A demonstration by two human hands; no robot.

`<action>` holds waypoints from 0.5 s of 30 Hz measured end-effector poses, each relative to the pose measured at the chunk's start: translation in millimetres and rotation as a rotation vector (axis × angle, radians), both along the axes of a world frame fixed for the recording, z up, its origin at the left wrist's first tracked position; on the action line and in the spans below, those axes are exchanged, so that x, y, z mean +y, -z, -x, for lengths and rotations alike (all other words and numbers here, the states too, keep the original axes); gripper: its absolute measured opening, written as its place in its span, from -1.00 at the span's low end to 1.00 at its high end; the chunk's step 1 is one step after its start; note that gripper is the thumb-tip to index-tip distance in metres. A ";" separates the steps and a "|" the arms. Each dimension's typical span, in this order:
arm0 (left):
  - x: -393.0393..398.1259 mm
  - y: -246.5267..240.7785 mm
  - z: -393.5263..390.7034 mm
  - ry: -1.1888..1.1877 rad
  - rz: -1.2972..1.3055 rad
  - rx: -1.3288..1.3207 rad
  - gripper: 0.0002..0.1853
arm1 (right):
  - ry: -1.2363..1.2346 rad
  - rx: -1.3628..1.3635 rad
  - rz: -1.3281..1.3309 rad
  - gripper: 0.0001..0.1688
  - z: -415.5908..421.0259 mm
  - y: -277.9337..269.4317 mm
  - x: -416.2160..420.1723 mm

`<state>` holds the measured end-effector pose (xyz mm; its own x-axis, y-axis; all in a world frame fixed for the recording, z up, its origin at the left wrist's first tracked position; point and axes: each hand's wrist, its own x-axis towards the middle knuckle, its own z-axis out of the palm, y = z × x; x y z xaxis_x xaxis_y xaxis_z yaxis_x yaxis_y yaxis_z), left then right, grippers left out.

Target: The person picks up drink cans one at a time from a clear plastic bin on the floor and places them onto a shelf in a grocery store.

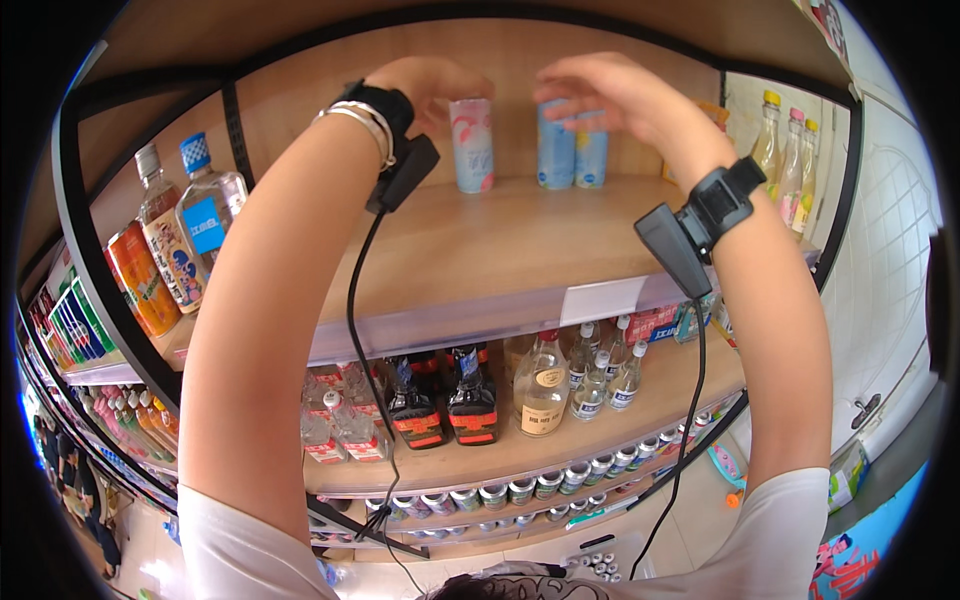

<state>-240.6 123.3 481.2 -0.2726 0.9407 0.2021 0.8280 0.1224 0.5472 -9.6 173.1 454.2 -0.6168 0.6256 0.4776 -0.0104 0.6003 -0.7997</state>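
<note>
My left hand [431, 86] is at the top of a pink-and-white drink can [472, 150] that stands upright on the upper wooden shelf [480, 240]. Its fingers are blurred and cover the can's rim, so I cannot tell whether they grip it. To the right, my right hand [592, 94] has its fingers apart and holds nothing. It hovers in front of the tops of two light-blue cans, a left one [555, 150] and a right one [591, 161], which stand side by side. A gap of bare shelf separates them from the pink can.
Glass liquor bottles [196, 202] and an orange can [142, 277] stand left, behind a black metal post [112, 247]. Slim bottles [791, 165] stand right. Below are dark bottles [472, 405], a large clear bottle [541, 397] and rows of cans [523, 489]. Cables [360, 300] hang from both wrist devices.
</note>
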 end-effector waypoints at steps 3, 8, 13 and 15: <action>8.0 -2.0 -1.2 -0.047 0.043 0.088 -0.36 | 0.041 -0.033 0.031 -0.58 5.5 -0.5 7.5; 16.7 6.1 -7.4 -0.035 0.067 0.273 -0.23 | 0.123 -0.121 0.068 -0.57 15.1 4.8 19.1; 28.3 10.5 -1.9 -0.028 -0.025 0.252 -0.28 | 0.144 -0.198 0.104 -0.55 16.6 7.0 26.8; 33.5 9.5 1.5 -0.032 -0.096 0.238 -0.33 | 0.132 -0.211 0.114 -0.54 17.6 6.5 26.9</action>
